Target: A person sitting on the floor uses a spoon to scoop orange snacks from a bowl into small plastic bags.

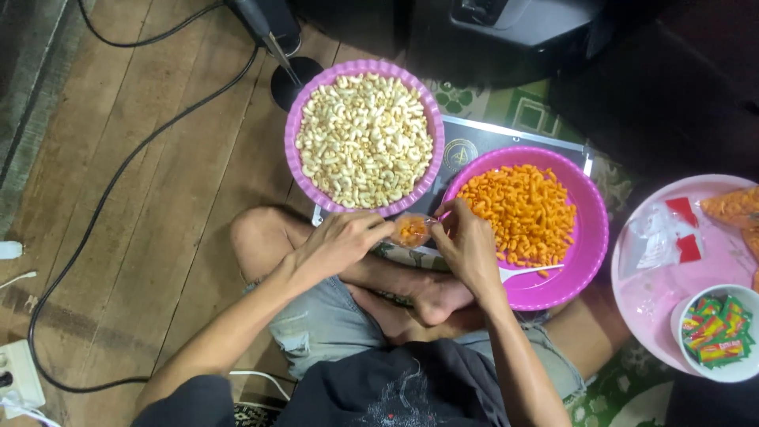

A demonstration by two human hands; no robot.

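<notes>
I sit cross-legged on a wooden floor. My left hand (341, 239) and my right hand (466, 243) both pinch a small clear plastic bag (412, 231) partly filled with orange snack pieces, held over my lap. Just beyond my right hand lies a magenta bowl (591, 237) of orange curled snacks with a white spoon (528, 271) resting in it. Farther away stands a purple scalloped bowl (294, 119) heaped with pale cream curled snacks.
A pink tray (672, 312) at the right carries clear bags with red tops, filled orange packets and a white bowl (681, 316) of small green-and-red sachets. Black cables (95, 221) cross the floor at left, with a white power strip (20, 379). A dark appliance (522, 32) stands at the top.
</notes>
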